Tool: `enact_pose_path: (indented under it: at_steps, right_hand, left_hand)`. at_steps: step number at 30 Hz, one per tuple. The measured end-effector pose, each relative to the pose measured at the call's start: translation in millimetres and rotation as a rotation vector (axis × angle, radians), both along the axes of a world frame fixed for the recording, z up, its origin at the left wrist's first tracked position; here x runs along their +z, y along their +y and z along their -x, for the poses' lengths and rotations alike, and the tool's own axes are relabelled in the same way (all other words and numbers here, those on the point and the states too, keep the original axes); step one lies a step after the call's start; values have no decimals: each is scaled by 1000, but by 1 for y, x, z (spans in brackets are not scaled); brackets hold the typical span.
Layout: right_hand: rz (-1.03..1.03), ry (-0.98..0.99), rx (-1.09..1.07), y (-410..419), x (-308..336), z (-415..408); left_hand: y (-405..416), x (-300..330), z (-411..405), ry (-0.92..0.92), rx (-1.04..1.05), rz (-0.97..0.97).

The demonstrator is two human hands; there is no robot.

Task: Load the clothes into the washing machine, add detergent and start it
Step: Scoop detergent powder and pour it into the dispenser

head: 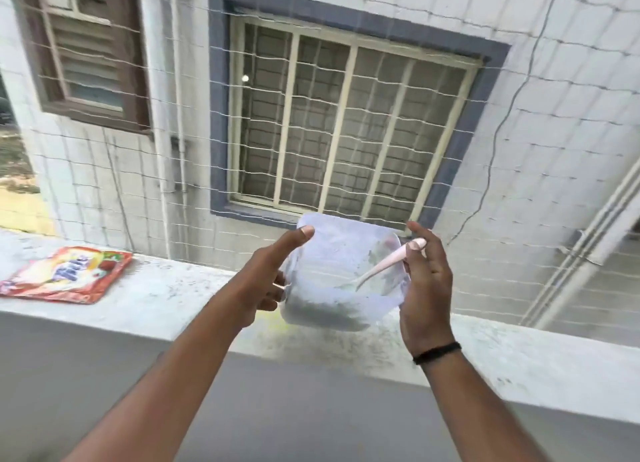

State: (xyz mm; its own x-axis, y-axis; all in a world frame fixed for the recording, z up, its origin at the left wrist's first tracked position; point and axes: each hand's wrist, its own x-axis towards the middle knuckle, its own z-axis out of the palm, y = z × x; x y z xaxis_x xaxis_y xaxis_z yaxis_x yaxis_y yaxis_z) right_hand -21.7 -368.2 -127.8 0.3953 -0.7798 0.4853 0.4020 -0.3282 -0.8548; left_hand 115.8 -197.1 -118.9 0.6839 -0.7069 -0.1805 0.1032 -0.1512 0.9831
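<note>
Tub [341, 274]: translucent plastic, squarish with rounded corners, held up in the air between both hands, above the ledge and tilted so its open mouth faces the camera; grey-white powder lies along its lower inside wall.
Spoon [388, 262]: pale pink, its bowl end down inside the tub, its handle slanting up to the right past the rim.
Left hand [266, 281]: grip closed on the tub's left side, thumb lying along the upper left rim, fingers curled behind the wall.
Right hand [426, 288]: grip pinching the spoon's handle tip between thumb and fingertips, palm lying against the tub's right wall; a black band [437, 352] circles the wrist.
Packet [65, 275]: red and white detergent pouch, lying flat on the ledge well to the left of the tub, apart from both hands.
Ledge [166, 288]: flat top of a grey parapet, pale and stained, running across the view beneath the hands.
Netting [346, 122]: thin white mesh stretched upward from the ledge's far edge, standing between the hands and the building beyond.
Beyond: white tiled wall with a barred window [349, 122] framed in blue-grey, a brown louvred window [86, 49] at upper left, and white pipes [585, 253] slanting at right.
</note>
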Motion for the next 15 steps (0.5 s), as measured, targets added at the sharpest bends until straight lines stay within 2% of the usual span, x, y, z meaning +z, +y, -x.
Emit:
enact_pose_path:
  at_steps: [4, 9, 12, 15]
  right_hand:
    - [-80, -20, 124, 29, 4, -39]
    - [-180, 38, 211, 63, -8, -73]
    - [-233, 47, 214, 80, -11, -90]
    - [-192, 121, 234, 90, -10, -100]
  left_hand:
    - [21, -8, -25, -9, 112, -32]
    - [41, -25, -44, -76, 313, 27]
    - [55, -25, -58, -13, 333, 112]
    - [63, -29, -67, 66, 364, 201]
